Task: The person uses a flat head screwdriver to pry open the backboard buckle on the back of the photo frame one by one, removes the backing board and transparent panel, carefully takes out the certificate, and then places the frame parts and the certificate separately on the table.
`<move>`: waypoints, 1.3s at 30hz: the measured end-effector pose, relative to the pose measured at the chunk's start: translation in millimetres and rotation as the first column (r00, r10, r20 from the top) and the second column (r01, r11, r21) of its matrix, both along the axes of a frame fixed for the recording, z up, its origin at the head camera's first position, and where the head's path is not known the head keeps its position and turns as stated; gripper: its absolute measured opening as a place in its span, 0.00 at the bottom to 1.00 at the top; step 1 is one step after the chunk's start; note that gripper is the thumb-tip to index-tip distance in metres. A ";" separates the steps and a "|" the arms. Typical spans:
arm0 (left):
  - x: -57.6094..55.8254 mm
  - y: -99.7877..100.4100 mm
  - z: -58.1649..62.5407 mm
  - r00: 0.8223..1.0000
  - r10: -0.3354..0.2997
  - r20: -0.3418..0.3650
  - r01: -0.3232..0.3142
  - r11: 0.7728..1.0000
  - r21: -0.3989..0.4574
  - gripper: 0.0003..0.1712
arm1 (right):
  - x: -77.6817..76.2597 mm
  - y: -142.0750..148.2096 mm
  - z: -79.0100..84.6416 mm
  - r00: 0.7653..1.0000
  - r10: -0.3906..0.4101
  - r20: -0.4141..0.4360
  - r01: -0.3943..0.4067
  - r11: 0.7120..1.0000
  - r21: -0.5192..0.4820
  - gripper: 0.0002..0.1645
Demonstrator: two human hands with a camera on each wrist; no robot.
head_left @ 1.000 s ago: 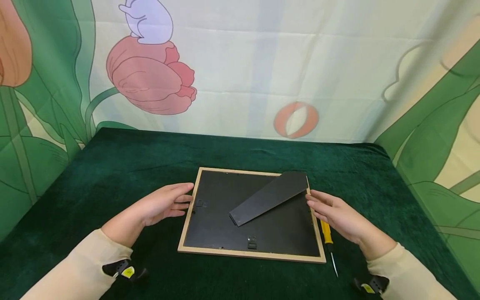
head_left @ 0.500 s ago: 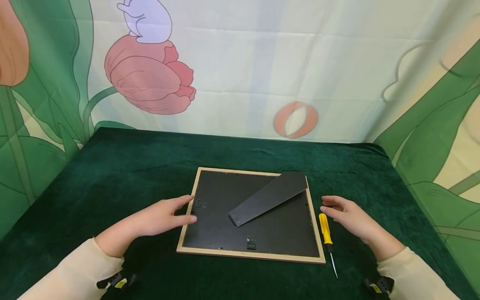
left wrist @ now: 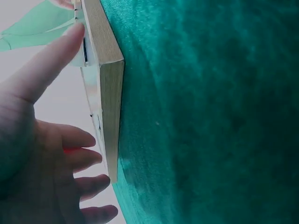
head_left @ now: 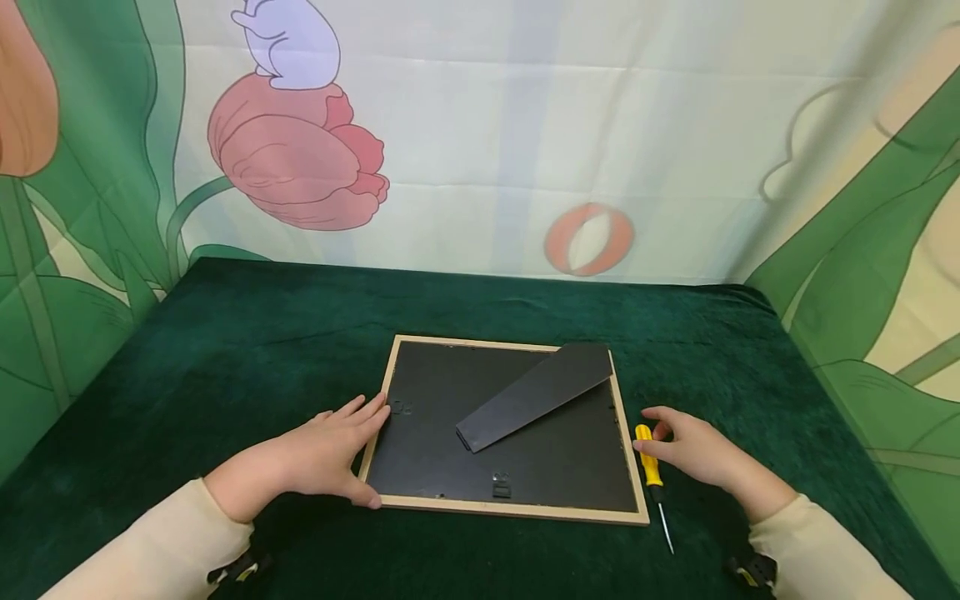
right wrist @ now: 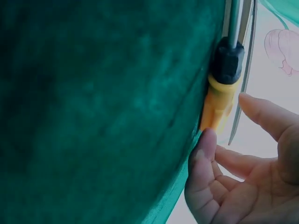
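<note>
A picture frame (head_left: pixel 420 467) with a light wood border and black back lies back side up on the green cloth. Its black stand flap (head_left: pixel 536 400) slants across the back. My left hand (head_left: pixel 322 454) rests on the left border, fingers spread; its thumb is at the near left corner. In the left wrist view, that left hand (left wrist: pixel 46 154) is beside the wooden edge. A screwdriver (head_left: pixel 649 467) with a yellow handle lies right of the frame, its shaft pointing toward me. My right hand (head_left: pixel 697 450) is at the handle, thumb and fingers apart around it, as the screwdriver (right wrist: pixel 219 105) shows in the right wrist view.
Dark green velvety cloth (head_left: pixel 300 325) covers the table. Behind it hangs a pale curtain (head_left: pixel 480 150) printed with flowers and leaves. A metal hanger (head_left: pixel 502 485) sits near the frame's front border and another hanger (head_left: pixel 402 407) near its left border.
My right hand has left the frame's right border and moved to the screwdriver handle. The left hand has slid nearer to me along the left border, its fingers spreading. The frame stays in place.
</note>
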State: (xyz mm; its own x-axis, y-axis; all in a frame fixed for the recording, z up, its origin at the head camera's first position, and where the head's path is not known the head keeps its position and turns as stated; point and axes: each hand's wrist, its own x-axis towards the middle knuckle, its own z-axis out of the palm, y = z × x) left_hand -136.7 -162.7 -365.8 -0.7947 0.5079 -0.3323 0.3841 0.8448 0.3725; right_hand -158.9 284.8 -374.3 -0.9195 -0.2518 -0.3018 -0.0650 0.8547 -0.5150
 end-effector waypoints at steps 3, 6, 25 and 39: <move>-1.0 0.7 -0.8 1.000 0.010 0.000 -0.010 1.000 -0.005 0.65 | 1.6 -1.4 0.5 1.000 -0.001 0.002 0.001 0.999 0.033 0.37; -2.1 1.2 -2.8 1.000 0.023 -0.016 -0.023 0.999 -0.026 0.66 | 3.2 -3.1 0.5 1.000 -0.005 0.027 0.004 0.998 0.056 0.39; -7.2 4.9 -0.5 0.999 0.020 -0.038 -0.024 0.994 -0.106 0.68 | 0.1 -6.4 41.0 0.995 -0.096 0.021 0.095 0.893 -0.440 0.27; -5.7 8.8 3.6 0.998 0.033 -0.047 -0.039 0.990 -0.139 0.67 | -9.8 -58.2 28.0 0.993 -0.066 0.093 0.105 0.842 -0.528 0.24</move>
State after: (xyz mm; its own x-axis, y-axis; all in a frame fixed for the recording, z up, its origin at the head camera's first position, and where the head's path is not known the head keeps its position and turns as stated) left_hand -142.5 -153.9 -362.2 -0.8274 0.4297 -0.3617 0.3660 0.9009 0.2332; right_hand -168.8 226.6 -346.3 -0.9269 -0.3129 -0.2073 0.0480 0.4489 -0.8923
